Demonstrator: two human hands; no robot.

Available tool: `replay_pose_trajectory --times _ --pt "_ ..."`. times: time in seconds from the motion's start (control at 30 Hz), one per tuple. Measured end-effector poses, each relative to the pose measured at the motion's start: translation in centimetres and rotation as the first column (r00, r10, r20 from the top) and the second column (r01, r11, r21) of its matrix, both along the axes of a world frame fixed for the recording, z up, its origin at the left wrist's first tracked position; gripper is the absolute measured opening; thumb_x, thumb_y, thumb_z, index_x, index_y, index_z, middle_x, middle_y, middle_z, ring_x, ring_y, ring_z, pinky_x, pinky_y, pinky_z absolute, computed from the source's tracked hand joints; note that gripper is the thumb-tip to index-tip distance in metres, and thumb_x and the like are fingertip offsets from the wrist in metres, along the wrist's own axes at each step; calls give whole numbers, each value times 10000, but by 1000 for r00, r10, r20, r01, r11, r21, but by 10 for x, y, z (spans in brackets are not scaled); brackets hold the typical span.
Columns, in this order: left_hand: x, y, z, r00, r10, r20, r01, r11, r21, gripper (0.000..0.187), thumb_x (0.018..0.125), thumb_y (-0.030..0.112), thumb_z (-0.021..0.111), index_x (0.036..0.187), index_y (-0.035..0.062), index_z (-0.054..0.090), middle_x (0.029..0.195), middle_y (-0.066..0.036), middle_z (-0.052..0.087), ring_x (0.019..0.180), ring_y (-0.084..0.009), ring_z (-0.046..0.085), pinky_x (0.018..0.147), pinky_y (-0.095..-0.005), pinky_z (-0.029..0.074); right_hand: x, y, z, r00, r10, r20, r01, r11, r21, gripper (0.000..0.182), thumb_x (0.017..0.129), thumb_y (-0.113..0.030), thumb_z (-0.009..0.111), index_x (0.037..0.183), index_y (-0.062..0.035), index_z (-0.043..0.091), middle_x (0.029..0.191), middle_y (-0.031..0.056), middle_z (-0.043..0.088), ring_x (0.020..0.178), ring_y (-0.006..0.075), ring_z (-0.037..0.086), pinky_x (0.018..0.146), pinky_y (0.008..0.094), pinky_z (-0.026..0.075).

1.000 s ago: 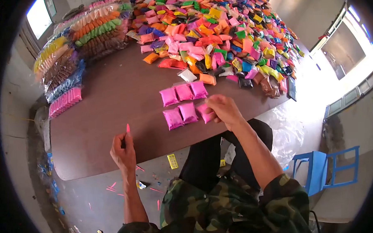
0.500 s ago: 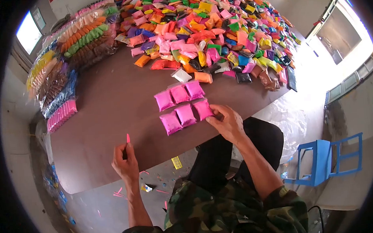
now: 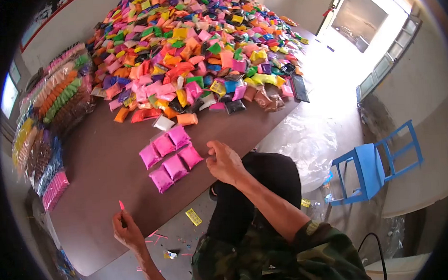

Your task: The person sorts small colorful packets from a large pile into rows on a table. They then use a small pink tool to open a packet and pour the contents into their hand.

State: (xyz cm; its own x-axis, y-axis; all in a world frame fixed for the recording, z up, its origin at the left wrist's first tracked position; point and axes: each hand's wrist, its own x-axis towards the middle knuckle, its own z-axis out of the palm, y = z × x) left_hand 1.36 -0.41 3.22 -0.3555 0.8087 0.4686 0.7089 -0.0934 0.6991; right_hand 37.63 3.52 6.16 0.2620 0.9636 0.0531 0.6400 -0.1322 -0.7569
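Observation:
Two rows of three pink packets (image 3: pixel 174 167) lie on the brown table (image 3: pixel 106 169). My left hand (image 3: pixel 128 231) is at the table's front edge, its fingers pinched on a thin pink strip (image 3: pixel 121 205) that points up. Just right of the packets is my right hand (image 3: pixel 225 162), apart from them, its fingers curled. Nothing can be made out between those fingers. A white packet (image 3: pixel 163 123) and an orange packet (image 3: pixel 187 119) lie just behind the rows.
A large heap of coloured packets (image 3: pixel 181 57) covers the back of the table. Bagged rows of packets (image 3: pixel 60 104) line the left side. A dark flat object (image 3: pixel 299 88) lies at the right edge. A blue chair (image 3: pixel 370 172) stands at right; pink scraps litter the floor.
The view has swung right, so the table sits further left. My right hand has let go of the right front packet and drawn away. My left hand still pinches the strip.

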Motion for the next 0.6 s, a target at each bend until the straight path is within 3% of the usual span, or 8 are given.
replay_pose_trajectory --times 0.4,0.6 --pt "-2 1 -6 991 34 -133 -40 998 -39 171 1054 154 661 966 8 667 781 -54 626 668 -152 557 616 -335 474 36 -17 36 996 -2 -89 21 978 208 246 949 -193 673 1152 -54 691 1020 146 688 981 366 687 848 480 549" --pt "-1 1 -6 987 40 -152 -54 995 -86 172 1051 151 655 964 3 649 809 -61 623 711 -167 573 653 -342 483 55 -17 16 992 -18 -124 53 957 286 190 953 -110 677 1135 -70 709 1001 131 688 900 367 695 782 438 554"
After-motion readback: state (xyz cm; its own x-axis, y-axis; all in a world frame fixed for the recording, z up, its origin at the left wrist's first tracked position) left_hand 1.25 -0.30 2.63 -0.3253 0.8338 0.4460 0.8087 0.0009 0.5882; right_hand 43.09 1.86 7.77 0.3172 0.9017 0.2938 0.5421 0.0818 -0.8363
